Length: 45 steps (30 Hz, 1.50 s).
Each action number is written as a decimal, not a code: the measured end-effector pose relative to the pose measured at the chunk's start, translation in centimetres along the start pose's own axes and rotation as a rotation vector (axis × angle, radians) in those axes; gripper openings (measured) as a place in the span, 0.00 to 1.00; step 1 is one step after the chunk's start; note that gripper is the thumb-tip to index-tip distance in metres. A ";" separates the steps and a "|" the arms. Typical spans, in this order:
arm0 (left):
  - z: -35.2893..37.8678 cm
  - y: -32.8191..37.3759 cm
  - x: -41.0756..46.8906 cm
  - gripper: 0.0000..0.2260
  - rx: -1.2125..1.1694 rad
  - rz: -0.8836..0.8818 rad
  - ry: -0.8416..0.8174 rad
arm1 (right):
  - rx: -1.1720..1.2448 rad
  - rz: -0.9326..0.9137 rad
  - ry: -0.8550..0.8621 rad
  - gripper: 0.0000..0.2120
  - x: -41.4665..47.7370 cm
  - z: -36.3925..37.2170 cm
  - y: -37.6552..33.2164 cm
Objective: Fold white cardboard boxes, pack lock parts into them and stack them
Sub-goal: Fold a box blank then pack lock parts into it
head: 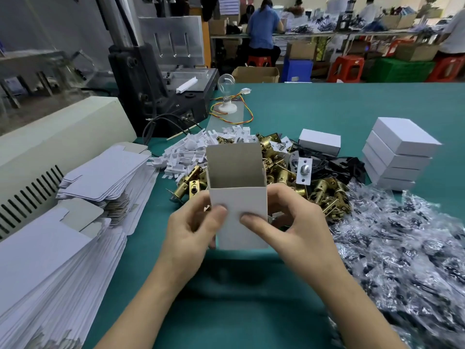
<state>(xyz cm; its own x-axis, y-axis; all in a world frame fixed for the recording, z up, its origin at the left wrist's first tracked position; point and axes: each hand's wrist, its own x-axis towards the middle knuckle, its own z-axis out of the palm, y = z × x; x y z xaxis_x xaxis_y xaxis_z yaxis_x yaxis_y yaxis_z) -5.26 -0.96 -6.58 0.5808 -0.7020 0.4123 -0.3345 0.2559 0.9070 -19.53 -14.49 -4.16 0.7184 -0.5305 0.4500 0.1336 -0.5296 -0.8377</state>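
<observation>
A white cardboard box (237, 197) stands upright over the green table, its top open and the grey lid flap raised at the back. My left hand (191, 230) grips its lower left side, thumb on the front face. My right hand (289, 222) grips the lower right side, thumb pressed on the front. Behind the box lies a heap of brass latch parts (322, 195) and silver strike plates (303, 170). White card inserts (186, 152) are piled behind on the left. Flat unfolded boxes (57, 248) are stacked at my left.
Several closed white boxes (397, 154) are stacked at the right, one more box (319, 141) behind the parts. Clear bags of dark parts (402, 248) cover the right side. A beige machine (63, 137), a black press (161, 91) and a bulb (226, 96) stand at the back left.
</observation>
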 end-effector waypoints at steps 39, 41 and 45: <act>-0.4 -3.0 -0.4 0.14 0.176 -0.125 -0.380 | -0.974 0.540 -0.163 0.09 13.5 -9.2 -0.2; -0.3 -3.1 -0.4 0.14 0.179 -0.123 -0.379 | -0.631 0.594 -0.050 0.06 13.2 -10.7 -1.3; -0.3 -3.2 -0.3 0.14 0.174 -0.133 -0.375 | 0.423 0.590 0.112 0.13 11.1 -11.7 -3.4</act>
<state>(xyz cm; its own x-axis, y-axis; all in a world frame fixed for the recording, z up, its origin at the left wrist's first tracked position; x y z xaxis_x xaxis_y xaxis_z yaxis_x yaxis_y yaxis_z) -4.13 -1.36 -9.63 0.3277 -0.9226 0.2037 -0.4135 0.0538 0.9089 -20.03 -26.37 7.29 0.6812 -0.7249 -0.1026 0.0145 0.1535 -0.9880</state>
